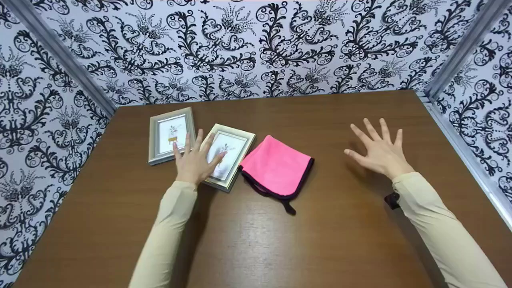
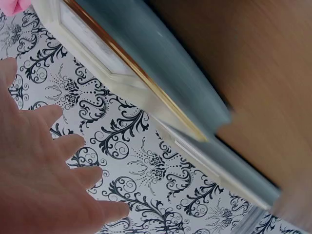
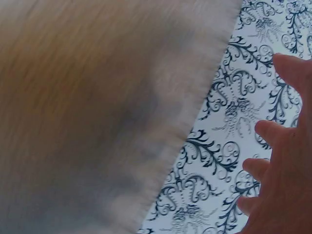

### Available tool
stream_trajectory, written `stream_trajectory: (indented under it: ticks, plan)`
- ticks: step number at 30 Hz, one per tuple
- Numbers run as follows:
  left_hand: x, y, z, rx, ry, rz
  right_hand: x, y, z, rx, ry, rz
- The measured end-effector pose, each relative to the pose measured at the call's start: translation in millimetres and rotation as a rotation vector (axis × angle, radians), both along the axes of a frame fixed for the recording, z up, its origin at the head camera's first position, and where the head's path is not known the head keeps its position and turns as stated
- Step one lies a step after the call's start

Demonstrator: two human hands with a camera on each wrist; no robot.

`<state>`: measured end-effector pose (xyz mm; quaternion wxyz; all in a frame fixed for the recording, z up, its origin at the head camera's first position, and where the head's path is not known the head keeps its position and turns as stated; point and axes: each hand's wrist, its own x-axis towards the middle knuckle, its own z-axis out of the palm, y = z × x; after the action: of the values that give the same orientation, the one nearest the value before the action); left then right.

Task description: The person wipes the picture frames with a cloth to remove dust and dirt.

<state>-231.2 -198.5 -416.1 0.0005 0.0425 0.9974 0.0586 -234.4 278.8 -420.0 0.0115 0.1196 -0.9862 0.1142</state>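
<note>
My left hand (image 1: 194, 162), fingers spread, is held over two picture frames and grips neither. One is a grey-green picture frame (image 1: 153, 138) lying at the left; the other, a shinier pale gold picture frame (image 1: 240, 160), lies tilted beside it, partly covered by the thumb and fingers. Each shows a small plant print. In the left wrist view the gold-edged frame (image 2: 141, 73) is seen edge-on, apart from the palm. Right of the frames lies a folded pink cloth (image 1: 278, 166) with black edging and a loop. My right hand (image 1: 382, 154) hovers over the table's right side, fingers spread, holding nothing.
The brown wooden table (image 1: 256, 248) is backed by a wall with black scroll patterns (image 1: 272, 48). Patterned side panels stand left and right, with grey metal posts (image 1: 466, 48) at the corners. A dark object (image 1: 392, 200) shows at the right cuff.
</note>
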Motion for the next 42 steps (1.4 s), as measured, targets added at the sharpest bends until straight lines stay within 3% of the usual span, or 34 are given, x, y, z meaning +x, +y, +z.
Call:
stream_trajectory:
  ticks: [9,21,26,33,42]
  plan:
    - [22.0,-14,-6.2,-0.012,-0.006,-0.086,10.2,-28,8.8,0.003,0.082,0.125]
    - [50.2,-41,-17.6,-0.025,-0.037,-0.171,25.1,-79,8.8,-0.012,0.099,0.369]
    - [47.9,-53,-19.6,0.005,0.032,-0.234,29.6,-96,7.3,-0.026,0.157,0.432]
    - [40.3,-72,-27.0,0.153,0.254,-0.303,35.6,-119,1.7,-0.017,0.174,0.478]
    - [29.0,-89,-37.5,0.255,0.269,-0.397,42.7,-158,-1.7,0.014,0.11,0.491]
